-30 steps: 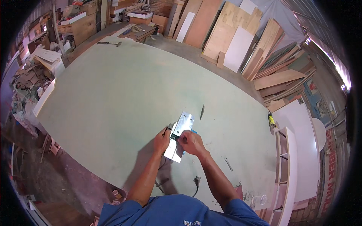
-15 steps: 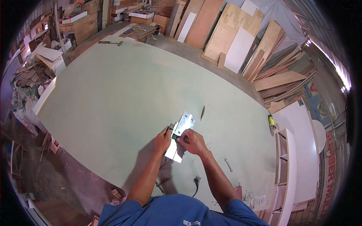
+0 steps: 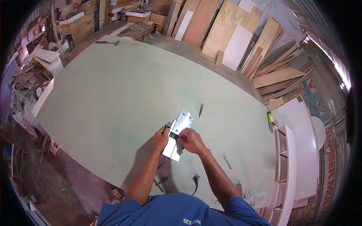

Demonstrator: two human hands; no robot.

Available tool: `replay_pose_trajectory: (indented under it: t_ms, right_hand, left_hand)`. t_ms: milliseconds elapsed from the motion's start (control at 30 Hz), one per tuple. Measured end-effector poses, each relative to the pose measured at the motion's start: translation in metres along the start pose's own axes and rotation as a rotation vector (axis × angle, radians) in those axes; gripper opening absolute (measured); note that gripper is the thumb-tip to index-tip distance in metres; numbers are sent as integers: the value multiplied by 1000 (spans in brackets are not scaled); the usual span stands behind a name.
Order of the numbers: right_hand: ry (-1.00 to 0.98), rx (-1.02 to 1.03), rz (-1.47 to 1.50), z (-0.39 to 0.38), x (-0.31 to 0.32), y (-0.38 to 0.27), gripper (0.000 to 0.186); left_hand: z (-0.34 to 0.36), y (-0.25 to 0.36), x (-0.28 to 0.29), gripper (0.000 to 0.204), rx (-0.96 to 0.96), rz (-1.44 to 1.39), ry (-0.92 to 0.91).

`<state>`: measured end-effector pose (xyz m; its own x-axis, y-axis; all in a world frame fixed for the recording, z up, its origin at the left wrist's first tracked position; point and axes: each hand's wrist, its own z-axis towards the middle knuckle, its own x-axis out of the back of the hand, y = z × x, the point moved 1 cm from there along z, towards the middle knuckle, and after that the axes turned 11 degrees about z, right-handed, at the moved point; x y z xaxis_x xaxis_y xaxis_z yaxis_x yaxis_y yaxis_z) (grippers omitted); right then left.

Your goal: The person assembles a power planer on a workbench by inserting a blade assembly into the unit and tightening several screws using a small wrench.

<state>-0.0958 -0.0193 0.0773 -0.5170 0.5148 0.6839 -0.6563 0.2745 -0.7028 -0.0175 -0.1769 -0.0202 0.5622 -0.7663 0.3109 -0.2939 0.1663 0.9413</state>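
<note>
An electric planer (image 3: 172, 150) lies in front of me with its shiny metal sole turned up and a dark cutter slot across its middle. My left hand (image 3: 160, 140) is closed around its left side. Over the slot, my right hand (image 3: 191, 141) has its fingers bent and pressed together against the planer; whether a small part is pinched there is hidden. A power plug (image 3: 196, 178) on a dark cord lies nearer my body. Beyond the planer is a thin dark blade-like piece (image 3: 201, 110). An open-end wrench (image 3: 227, 162) rests right of my right forearm.
Everything lies on a large pale green table (image 3: 98, 90). A hammer (image 3: 107, 42) is at its far left corner, a dark slim tool (image 3: 161, 181) near my left forearm. Near the right edge are a yellow bottle (image 3: 270, 118), a clear cup (image 3: 258, 198) and a white shelf frame (image 3: 284, 169).
The whole view has shifted slightly. My right fingers have moved a little over the cutter slot; the left hand keeps its hold on the planer.
</note>
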Motion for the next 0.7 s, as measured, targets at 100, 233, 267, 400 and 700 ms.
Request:
replay_pose_trajectory:
  t_ms: [100,233,267,400,700]
  right_hand:
    - [-44,-106,-142,5,-1,-7,20]
    - [-40,-99,4,1,4,-7,17]
    - [-31,-45,88,0,2,-5,18]
    - [-43,-68,-56,3,-1,2,19]
    - [-90,-29,23,4,7,-2,17]
  left_hand:
    - [2,-8,-3,51,-17,9,42]
    - [3,-3,-3,52,56,4,-72]
    - [4,-6,-3,52,58,5,-70]
    - [3,-4,-4,55,22,8,-16]
    - [4,-9,-7,54,11,-3,3]
